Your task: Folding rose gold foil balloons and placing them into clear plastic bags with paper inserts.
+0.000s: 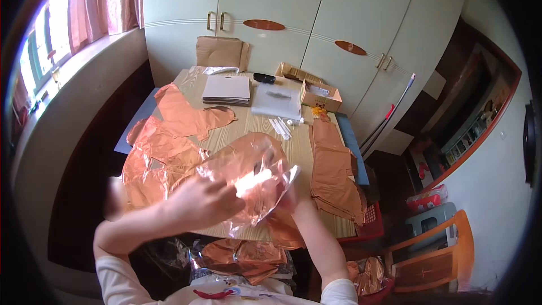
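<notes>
A flat, shiny copper-coloured foil balloon is stretched between my hands over the near part of the table, its near side glaring with light. My left hand is closed, the fingers pinching the balloon's near left part. At its right side my right hand grips the foil, though the crumpled, glossy film hides most of those fingers. More flat foil balloons lie spread to the left of my hands, and a stack of folded ones lies along the right. Below, another heap of copper foil rests close to my body.
On the wooden table stand a pile of grey cards, a clear plastic packet, white sticks, a black object and an open cardboard box. Cabinets rise behind. A wooden chair is at right.
</notes>
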Available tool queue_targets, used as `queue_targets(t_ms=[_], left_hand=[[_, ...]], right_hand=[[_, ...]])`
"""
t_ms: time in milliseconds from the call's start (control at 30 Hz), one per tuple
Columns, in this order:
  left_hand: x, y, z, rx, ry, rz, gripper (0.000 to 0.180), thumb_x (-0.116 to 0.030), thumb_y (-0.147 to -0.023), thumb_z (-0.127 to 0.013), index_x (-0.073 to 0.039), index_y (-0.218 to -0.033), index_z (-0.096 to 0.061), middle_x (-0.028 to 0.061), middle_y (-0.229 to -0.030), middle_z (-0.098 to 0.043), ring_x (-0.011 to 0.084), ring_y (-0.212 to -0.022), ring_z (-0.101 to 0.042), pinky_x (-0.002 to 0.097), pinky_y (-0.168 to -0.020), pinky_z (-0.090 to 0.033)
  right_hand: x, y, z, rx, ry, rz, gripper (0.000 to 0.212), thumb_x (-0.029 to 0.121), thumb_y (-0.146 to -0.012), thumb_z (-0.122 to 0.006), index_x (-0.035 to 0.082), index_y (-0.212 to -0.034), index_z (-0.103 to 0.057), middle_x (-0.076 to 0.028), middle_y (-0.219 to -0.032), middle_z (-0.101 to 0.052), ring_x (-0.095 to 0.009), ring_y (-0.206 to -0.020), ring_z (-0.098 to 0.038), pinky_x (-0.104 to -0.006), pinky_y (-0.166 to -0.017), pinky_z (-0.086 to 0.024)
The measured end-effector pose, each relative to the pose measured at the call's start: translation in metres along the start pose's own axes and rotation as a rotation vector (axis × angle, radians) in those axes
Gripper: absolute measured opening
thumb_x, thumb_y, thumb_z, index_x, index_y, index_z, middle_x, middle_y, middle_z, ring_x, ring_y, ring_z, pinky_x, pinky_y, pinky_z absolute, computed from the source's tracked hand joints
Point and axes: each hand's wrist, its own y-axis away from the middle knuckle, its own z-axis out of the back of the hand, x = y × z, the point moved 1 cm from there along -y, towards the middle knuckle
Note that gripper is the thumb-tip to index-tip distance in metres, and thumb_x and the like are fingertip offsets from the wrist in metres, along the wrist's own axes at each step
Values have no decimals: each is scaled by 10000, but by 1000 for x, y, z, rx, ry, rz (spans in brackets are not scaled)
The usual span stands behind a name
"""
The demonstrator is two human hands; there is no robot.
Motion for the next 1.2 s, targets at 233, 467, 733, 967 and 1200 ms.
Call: queue_targets(t_ms=[233,467,733,967,1200], left_hand=[[-37,46,-82,-167,291,338,107,-15,-674,-625,-50,-706,-529,48,-613,-501,174,-488,-540,307,-416,-453],[5,142,-115,-804,1140,1281,150,-69,-913,-520,-30,-769,-510,68,-657,-583,122,-523,-591,219,-456,-470],[-2,184,-115,-590,1035,1379,143,-38,-821,-653,-36,-879,-523,53,-820,-597,121,-692,-593,220,-593,-491],[49,22,-55,-25,512,879,358,-331,-802,-691,-36,-961,-564,146,-895,-632,303,-872,-632,418,-717,-497],[80,-46,-155,921,611,670,524,-548,-816,-545,-42,-796,-676,144,-780,-682,310,-804,-662,409,-763,-509]], right_hand=[[-37,12,81,-80,358,15,402,184,-872,-636,33,-1229,-528,-17,-1010,-617,-115,-848,-579,-262,-779,-478],[-30,28,81,-291,496,-76,326,-37,-861,-541,31,-1180,-552,-15,-1011,-603,-100,-842,-562,-255,-797,-472],[-24,36,65,-384,864,208,481,95,-840,-657,-31,-1262,-462,-134,-1153,-541,-182,-983,-572,-318,-866,-468],[2,1,38,18,1851,583,428,305,-813,-659,76,-1168,-588,-145,-1258,-520,-348,-1189,-473,-424,-1020,-373],[-40,-54,43,22,2085,592,604,371,-809,-644,151,-1323,-413,-136,-1363,-397,-342,-1326,-328,-559,-1090,-233]])
